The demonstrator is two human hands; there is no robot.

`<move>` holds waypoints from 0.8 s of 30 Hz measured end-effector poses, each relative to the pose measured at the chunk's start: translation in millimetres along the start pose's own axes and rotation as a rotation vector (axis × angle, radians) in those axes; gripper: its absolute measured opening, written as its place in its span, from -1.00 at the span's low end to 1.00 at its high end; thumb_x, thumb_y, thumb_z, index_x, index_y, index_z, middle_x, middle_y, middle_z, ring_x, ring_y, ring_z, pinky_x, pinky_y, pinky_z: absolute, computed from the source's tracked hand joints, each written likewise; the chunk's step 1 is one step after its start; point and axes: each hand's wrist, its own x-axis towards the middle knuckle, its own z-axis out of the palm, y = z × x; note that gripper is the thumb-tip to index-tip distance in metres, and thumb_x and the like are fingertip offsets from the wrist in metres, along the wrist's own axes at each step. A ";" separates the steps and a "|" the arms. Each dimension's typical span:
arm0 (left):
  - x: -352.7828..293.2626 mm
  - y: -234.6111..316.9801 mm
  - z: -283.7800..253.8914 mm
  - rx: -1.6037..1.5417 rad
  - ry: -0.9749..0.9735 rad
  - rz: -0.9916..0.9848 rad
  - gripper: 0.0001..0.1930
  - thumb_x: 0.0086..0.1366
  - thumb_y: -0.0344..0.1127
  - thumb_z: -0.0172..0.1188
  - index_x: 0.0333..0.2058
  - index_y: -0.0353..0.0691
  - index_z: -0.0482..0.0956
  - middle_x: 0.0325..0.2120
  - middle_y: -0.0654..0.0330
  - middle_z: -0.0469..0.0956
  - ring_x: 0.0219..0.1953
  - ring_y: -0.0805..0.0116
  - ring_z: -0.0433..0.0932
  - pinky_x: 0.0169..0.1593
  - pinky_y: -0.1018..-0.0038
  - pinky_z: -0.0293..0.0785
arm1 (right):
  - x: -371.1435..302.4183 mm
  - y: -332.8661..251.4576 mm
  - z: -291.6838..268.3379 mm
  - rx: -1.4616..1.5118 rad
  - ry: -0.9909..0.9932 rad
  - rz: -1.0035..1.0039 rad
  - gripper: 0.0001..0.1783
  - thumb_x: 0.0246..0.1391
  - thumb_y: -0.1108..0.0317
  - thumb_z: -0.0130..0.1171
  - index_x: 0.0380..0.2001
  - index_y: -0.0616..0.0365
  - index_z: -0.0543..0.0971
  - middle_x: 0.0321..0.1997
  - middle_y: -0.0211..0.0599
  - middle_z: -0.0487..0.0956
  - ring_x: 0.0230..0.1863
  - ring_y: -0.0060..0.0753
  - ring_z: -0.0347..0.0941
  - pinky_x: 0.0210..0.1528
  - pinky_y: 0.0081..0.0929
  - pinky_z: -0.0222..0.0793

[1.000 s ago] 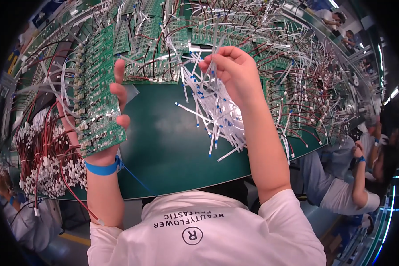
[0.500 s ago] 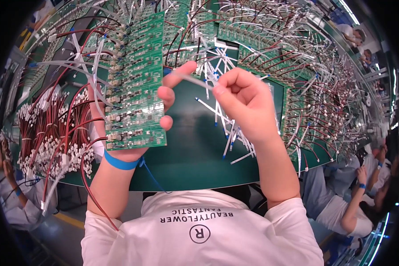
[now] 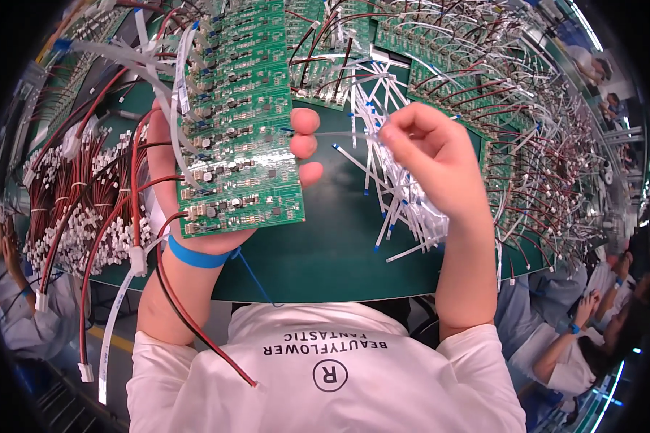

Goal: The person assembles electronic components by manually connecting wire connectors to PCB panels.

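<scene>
A circuit-board panel, rigid, green and studded with small components, is held above a smooth green table, the left hand wrapping fingertips around its right edge. Right of the panel, the right hand pinches a thin, pale flat cable near loosely heaped white ribbon cables; left of the panel lie bundled red wires with blocky white plugs.

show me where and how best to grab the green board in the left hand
Probably by the plain right edge of the green board, coming from the right: it is long and flat, and its left edge is crowded with plugs and wires. The left hand supports it from beneath.
</scene>
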 end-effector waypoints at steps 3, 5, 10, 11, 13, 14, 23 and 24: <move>3.7 -2.2 7.0 0.191 0.178 -0.033 -0.13 0.11 0.09 0.15 0.15 -0.41 -0.07 -0.09 -0.11 0.11 -0.08 0.09 0.25 0.15 0.01 0.26 | 5.3 1.1 -25.3 -0.589 0.456 -0.133 -0.57 -0.19 0.07 0.37 -0.41 0.20 0.50 -0.64 -0.60 0.23 -0.63 -0.78 0.10 -0.61 -0.72 -0.01; 5.7 -4.2 4.9 0.200 0.170 -0.051 -0.11 0.10 0.11 0.13 0.16 -0.42 -0.08 -0.08 -0.13 0.11 -0.07 0.08 0.25 0.15 0.01 0.26 | 2.9 -7.9 -25.3 -0.458 0.627 -0.271 -0.55 -0.32 0.13 0.46 -0.42 0.17 0.52 -0.62 -0.59 0.22 -0.59 -0.74 0.14 -0.59 -0.70 0.02; 2.0 -3.5 7.4 0.267 0.193 -0.043 0.01 0.09 0.39 -0.14 0.15 -0.53 -0.04 0.01 -0.36 0.18 -0.01 -0.17 0.35 0.10 -0.07 0.26 | -6.4 -27.5 19.9 -0.538 0.002 -0.683 -0.34 -0.60 0.32 0.54 -0.25 0.18 0.52 -0.44 -0.43 0.42 -0.43 -0.59 0.29 -0.51 -0.65 0.13; -0.5 -1.0 11.0 0.230 0.246 -0.046 0.04 0.08 0.44 -0.23 0.13 -0.58 0.01 0.01 -0.42 0.21 -0.02 -0.26 0.37 0.09 -0.12 0.24 | -8.2 -29.9 26.6 -0.452 -0.014 -0.475 -0.36 -0.56 0.35 0.52 -0.24 0.18 0.52 -0.38 -0.40 0.45 -0.39 -0.59 0.32 -0.48 -0.67 0.18; -3.2 -5.6 13.7 0.116 0.336 -0.037 0.03 0.07 0.44 -0.20 0.15 -0.53 0.03 0.01 -0.41 0.23 -0.02 -0.31 0.35 0.11 -0.13 0.20 | -18.5 -39.4 34.4 -0.208 -0.057 -0.075 -0.39 -0.46 0.42 0.48 -0.19 0.22 0.49 -0.28 -0.34 0.48 -0.29 -0.58 0.39 -0.42 -0.72 0.27; -5.6 -6.5 5.5 0.140 0.236 -0.083 -0.02 0.13 0.41 -0.29 0.06 -0.60 0.17 -0.04 -0.35 0.31 -0.03 -0.17 0.40 0.12 0.08 0.28 | -18.0 -42.5 36.1 -0.044 -0.113 0.119 -0.41 -0.40 0.46 0.45 -0.16 0.25 0.47 -0.24 -0.31 0.49 -0.24 -0.57 0.42 -0.39 -0.76 0.30; -5.0 -19.4 16.4 0.150 0.288 -0.105 -0.25 0.24 0.24 -0.29 0.14 -0.33 0.17 -0.04 -0.32 0.32 -0.02 -0.18 0.39 0.12 0.03 0.26 | -26.5 -20.5 19.3 0.163 -0.066 0.200 -0.79 -0.08 0.62 0.15 -0.30 0.32 0.45 -0.42 -0.41 0.49 -0.44 -0.78 0.36 -0.53 -0.89 0.14; -5.7 -19.3 14.3 0.137 0.279 -0.102 -0.25 0.24 0.25 -0.29 0.16 -0.32 0.14 -0.02 -0.33 0.30 0.00 -0.20 0.37 0.13 0.01 0.23 | -24.6 -16.7 20.5 0.165 -0.066 0.188 -0.79 -0.08 0.62 0.15 -0.30 0.32 0.45 -0.42 -0.41 0.49 -0.44 -0.78 0.36 -0.53 -0.89 0.14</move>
